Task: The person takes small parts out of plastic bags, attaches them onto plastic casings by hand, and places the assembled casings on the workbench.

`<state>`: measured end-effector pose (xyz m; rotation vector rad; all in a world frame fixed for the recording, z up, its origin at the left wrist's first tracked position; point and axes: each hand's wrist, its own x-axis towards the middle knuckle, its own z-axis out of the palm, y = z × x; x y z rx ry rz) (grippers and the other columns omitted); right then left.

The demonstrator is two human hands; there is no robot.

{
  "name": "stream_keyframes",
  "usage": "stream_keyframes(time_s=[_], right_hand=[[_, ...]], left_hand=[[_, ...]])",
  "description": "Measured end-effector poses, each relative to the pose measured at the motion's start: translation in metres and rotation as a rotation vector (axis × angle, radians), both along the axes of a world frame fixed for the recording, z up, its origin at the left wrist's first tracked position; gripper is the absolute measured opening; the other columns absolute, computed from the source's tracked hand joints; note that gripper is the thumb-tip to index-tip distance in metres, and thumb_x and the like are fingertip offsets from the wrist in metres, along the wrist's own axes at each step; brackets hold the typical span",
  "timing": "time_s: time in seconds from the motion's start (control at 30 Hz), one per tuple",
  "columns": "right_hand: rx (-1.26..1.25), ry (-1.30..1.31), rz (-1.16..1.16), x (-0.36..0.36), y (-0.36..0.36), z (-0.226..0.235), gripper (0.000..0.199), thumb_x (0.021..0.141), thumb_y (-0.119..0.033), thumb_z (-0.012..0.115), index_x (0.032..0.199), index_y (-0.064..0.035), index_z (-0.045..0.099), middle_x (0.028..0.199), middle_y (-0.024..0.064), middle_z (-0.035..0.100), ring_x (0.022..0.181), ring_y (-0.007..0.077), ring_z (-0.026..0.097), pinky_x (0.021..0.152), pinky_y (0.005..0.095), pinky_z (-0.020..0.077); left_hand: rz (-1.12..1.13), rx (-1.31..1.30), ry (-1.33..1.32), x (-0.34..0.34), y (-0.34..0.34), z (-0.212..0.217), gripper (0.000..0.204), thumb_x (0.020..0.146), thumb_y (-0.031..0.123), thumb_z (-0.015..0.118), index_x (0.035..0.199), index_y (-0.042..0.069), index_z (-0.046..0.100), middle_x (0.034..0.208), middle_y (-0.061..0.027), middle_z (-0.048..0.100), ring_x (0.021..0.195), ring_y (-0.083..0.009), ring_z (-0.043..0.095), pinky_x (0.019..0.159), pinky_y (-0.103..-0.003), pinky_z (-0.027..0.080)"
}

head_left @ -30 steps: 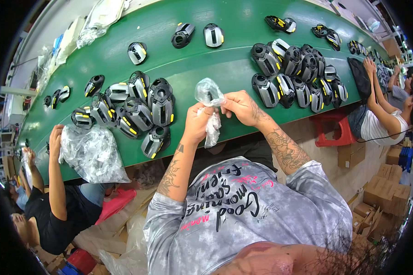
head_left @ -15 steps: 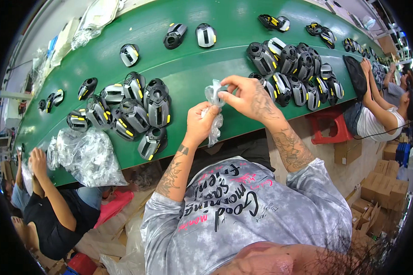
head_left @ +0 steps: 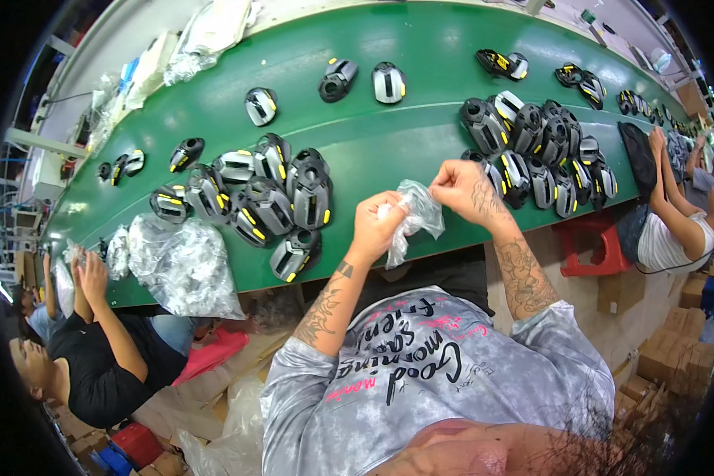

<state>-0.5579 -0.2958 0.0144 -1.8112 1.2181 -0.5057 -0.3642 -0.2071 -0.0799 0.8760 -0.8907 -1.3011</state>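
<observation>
Both my hands hold a small clear plastic bag [head_left: 415,216] over the near edge of the green table [head_left: 373,143]. My left hand [head_left: 378,228] pinches the bag's left side, with the rest of the bag hanging below the fingers. My right hand [head_left: 466,190] grips its upper right edge. A cluster of black, grey and yellow plastic housings [head_left: 268,198] lies on the table to the left of my hands. A larger group of the same housings [head_left: 539,151] lies to the right, just beyond my right hand.
A person in black at the left handles a pile of clear bags [head_left: 178,266]. Another person [head_left: 674,214] sits at the right by a red stool [head_left: 587,246]. Loose housings [head_left: 357,81] lie farther back. Cardboard boxes [head_left: 674,349] stand at the lower right.
My hands stayed together on the bag, with my right hand lifting to its top edge. The person at the left brought a raised arm down to the bag pile.
</observation>
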Motion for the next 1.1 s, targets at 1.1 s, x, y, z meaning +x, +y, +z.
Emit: stream_keyframes(time_s=[1.1], right_hand=[[-0.388,-0.423,-0.175,0.037,0.02,-0.046,0.013,0.093,0.0,0.063,0.102,-0.0021,0.072,0.088,0.0156,0.069,0.074,0.0283,0.068,0.066,0.034,0.0531]], left_hand=[[-0.207,0.291,-0.248,0.001,-0.003,0.026,0.045,0.09,0.012,0.072,0.131,-0.001,0.059,0.103,-0.0042,0.068,0.092,-0.0087,0.063,0.079,-0.026,0.053]])
